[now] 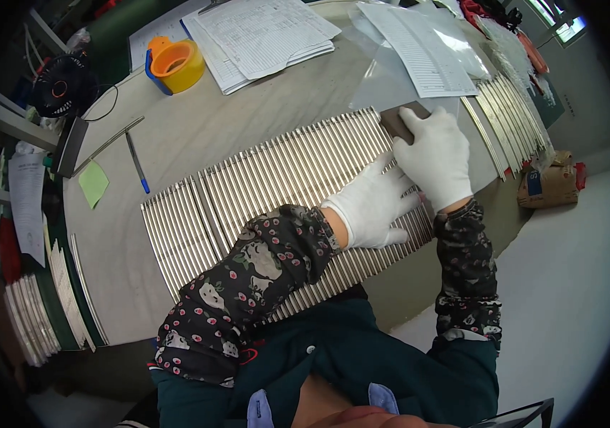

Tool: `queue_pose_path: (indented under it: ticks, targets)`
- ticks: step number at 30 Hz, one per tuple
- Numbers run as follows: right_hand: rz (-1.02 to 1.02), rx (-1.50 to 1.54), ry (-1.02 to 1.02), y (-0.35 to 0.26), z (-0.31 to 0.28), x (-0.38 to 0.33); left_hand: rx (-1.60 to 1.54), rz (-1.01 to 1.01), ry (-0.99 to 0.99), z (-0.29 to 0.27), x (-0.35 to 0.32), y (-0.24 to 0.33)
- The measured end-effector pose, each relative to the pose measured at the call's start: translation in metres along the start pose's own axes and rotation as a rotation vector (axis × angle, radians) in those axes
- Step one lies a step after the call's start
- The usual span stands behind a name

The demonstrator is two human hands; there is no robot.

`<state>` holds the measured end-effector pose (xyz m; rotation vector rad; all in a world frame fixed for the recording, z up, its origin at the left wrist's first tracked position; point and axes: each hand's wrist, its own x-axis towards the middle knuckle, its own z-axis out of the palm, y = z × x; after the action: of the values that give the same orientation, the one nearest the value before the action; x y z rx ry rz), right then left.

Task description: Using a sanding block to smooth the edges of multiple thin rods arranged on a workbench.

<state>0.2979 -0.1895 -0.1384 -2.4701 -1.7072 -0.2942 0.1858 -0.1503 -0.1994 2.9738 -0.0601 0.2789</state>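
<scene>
A wide row of shiny metal rods (290, 160) lies side by side across the table, slanting up to the right. My left hand (372, 207), in a white glove, rests flat on the rods near the row's right end, fingers spread. Beyond it, my gloved right hand (437, 153) grips a dark brownish-grey block (399, 121) at the far right corner of the row. The block touches or sits right beside the rod ends; its lower part is hidden by my fingers. Patterned dark sleeves cover both forearms.
On the table (116, 250) are an orange-yellow tape dispenser (176, 68), papers (262, 36), a plastic-sleeved sheet (426, 57), a blue pen (138, 164) and a green note (93, 184). More rods (508, 121) lie at the right end. A black fan (62, 84) stands far left.
</scene>
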Motion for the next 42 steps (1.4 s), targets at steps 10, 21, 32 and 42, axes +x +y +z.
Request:
queue_pose_path:
  ticks: [10,21,32,42]
  targets:
    - [-0.056,0.069,-0.034,-0.007,-0.004,0.003,-0.138,-0.068,-0.046,0.001,0.000,0.001]
    - [-0.237,0.061,0.037,-0.006,0.003,0.005,-0.187,-0.082,-0.038,0.003,-0.002,0.002]
    - [-0.085,-0.006,0.061,-0.001,-0.002,0.000,-0.026,0.014,0.136,0.005,-0.003,0.001]
    - [-0.278,0.112,0.040,0.001,0.000,-0.003,-0.223,-0.112,-0.230,-0.005,0.002,0.000]
